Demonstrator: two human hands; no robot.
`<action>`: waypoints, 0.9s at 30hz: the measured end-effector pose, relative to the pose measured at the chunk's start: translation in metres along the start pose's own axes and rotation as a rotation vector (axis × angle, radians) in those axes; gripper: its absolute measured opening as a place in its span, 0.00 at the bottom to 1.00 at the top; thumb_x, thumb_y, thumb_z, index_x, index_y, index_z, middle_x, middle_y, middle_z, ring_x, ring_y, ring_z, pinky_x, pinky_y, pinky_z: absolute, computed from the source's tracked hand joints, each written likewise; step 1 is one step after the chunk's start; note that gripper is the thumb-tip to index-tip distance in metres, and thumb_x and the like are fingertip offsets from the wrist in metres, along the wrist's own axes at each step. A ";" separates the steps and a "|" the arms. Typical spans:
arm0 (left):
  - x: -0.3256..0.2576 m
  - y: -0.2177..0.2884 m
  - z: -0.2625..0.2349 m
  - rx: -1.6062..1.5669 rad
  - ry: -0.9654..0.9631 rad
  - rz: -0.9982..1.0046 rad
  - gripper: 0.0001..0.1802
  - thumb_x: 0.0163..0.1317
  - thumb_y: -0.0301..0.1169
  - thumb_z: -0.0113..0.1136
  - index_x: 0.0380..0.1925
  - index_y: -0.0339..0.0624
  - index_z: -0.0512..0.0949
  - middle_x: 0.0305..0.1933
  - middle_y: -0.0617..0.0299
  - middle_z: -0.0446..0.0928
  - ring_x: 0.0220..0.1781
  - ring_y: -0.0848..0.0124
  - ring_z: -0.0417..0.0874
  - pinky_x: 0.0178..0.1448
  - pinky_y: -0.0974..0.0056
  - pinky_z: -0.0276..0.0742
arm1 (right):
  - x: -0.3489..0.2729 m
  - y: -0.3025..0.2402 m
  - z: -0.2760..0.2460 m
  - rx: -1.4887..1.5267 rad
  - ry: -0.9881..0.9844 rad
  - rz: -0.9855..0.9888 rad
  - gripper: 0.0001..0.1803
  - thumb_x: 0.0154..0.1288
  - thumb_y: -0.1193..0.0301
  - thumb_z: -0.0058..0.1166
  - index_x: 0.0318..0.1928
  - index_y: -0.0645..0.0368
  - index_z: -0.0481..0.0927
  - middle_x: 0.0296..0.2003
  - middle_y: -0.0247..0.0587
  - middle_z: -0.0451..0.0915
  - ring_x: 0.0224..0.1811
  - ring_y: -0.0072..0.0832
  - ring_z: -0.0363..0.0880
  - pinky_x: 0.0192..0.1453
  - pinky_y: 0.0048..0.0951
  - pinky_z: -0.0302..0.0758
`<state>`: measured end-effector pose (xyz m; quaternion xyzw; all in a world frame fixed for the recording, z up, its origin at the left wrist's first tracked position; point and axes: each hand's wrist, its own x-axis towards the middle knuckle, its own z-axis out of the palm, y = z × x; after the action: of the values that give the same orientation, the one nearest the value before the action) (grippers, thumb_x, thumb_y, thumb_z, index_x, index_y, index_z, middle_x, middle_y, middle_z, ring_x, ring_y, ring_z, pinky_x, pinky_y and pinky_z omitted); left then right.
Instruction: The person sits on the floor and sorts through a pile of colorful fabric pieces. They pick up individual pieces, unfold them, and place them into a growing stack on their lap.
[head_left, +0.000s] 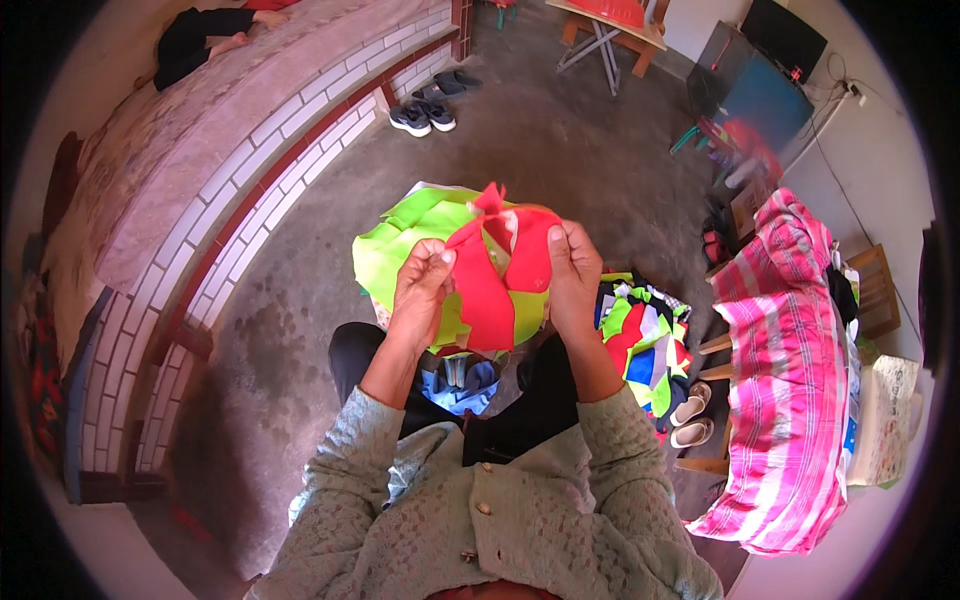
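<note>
Between my hands, in front of my lap, hangs a red fabric piece [483, 300] with an opening near its top. My left hand [424, 285] pinches its left edge between thumb and fingers. On the other side, my right hand [575, 270] grips the upper right edge, thumb on top. Directly beyond and beneath it lies a heap of lime-green fabric [405, 230], partly covered by the red piece. A light blue bundle [458, 388] sits low between my knees. To my right, a pile of multicoloured fabric scraps [645, 345] rests on the floor.
Beige shoes [692, 417] stand beside the scraps. A pink plaid cloth [785, 390] drapes furniture on the right. Dark shoes [425, 115] lie by the white-brick platform [250, 160] at left, where a person's legs [200, 45] rest. A folding table [610, 25] stands at the back.
</note>
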<state>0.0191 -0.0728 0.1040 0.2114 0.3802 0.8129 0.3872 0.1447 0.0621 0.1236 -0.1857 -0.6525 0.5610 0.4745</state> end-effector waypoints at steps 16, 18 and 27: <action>0.055 -0.042 -0.077 0.291 0.520 -0.268 0.23 0.61 0.32 0.57 0.56 0.43 0.65 0.45 0.60 0.75 0.37 0.69 0.78 0.34 0.66 0.76 | -0.026 0.106 0.008 -0.715 -0.503 -0.122 0.27 0.70 0.51 0.37 0.58 0.56 0.71 0.60 0.49 0.67 0.64 0.42 0.63 0.65 0.40 0.58; 0.052 -0.051 -0.080 0.240 0.457 -0.122 0.26 0.58 0.26 0.59 0.56 0.42 0.63 0.43 0.59 0.75 0.35 0.70 0.78 0.31 0.68 0.75 | -0.038 0.113 0.012 -0.970 -0.555 -0.226 0.28 0.67 0.50 0.40 0.61 0.50 0.68 0.65 0.48 0.60 0.68 0.43 0.56 0.67 0.48 0.49; 0.042 -0.065 -0.104 0.655 0.416 0.084 0.30 0.53 0.15 0.56 0.56 0.42 0.60 0.40 0.58 0.75 0.38 0.70 0.78 0.35 0.68 0.77 | -0.048 0.109 0.015 -1.075 -0.502 -0.317 0.29 0.64 0.47 0.42 0.61 0.47 0.69 0.65 0.47 0.60 0.68 0.43 0.55 0.68 0.52 0.45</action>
<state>-0.0423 -0.0600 -0.0095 0.1700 0.6808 0.6893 0.1802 0.1237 0.0496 0.0060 -0.1619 -0.9556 0.1028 0.2237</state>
